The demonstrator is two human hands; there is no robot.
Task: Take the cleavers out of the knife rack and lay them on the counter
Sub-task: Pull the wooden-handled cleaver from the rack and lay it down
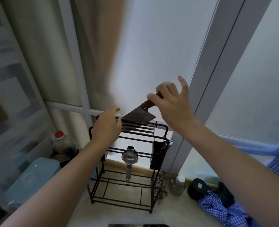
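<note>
Right hand (169,102) holds cleaver (139,117) tilted, handle up-right, over rack (160,126)

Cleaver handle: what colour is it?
Reddish-brown handle, gripped by the right hand; head view.

frosted window panes (160,54) in pale grey frames (217,63), backlit. beige curtain (99,46) hanging left of centre. pale speckled tabletop (119,213) below.

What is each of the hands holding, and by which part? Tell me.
Right hand: cleaver, by its wooden handle. Left hand: rests on the knife rack top.
</note>
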